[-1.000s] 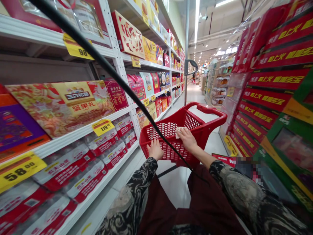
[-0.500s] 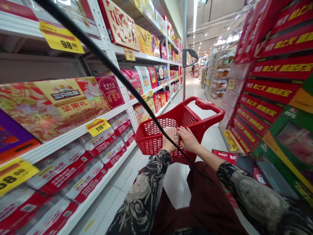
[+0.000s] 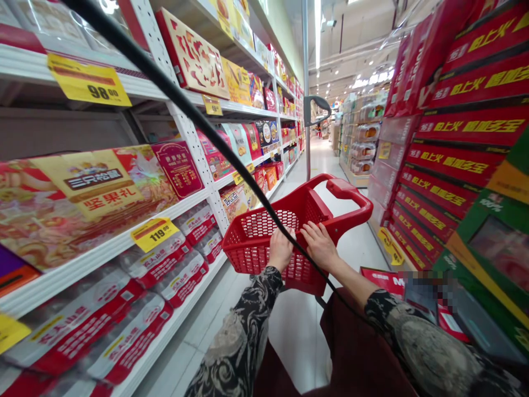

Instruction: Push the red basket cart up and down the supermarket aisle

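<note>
A small red plastic shopping cart [image 3: 256, 249] with honeycomb-holed walls stands in front of me, turned sideways, its looped handle to the right. My left hand [image 3: 281, 249] is closed over its near rim. Just to the right, my right hand [image 3: 319, 245] hooks its fingers over the same rim, thumb side inward. The part of the cart's inside that shows holds no goods; the bottom near my hands is hidden. A black cable [image 3: 198, 118] crosses the view diagonally, passing in front of the cart and between my hands.
Shelves with boxed gifts [image 3: 95, 193] and red-wrapped bottle packs [image 3: 99, 298] line the left. Stacked red cartons [image 3: 467, 129] and a green box [image 3: 487, 237] stand close on the right. A grey post [image 3: 306, 149] rises beyond the cart, and the aisle floor [image 3: 320, 157] runs ahead.
My hands have moved slightly apart along the rim. A small pale thing by my left fingers no longer shows. The shelves have shifted left and down in view.
</note>
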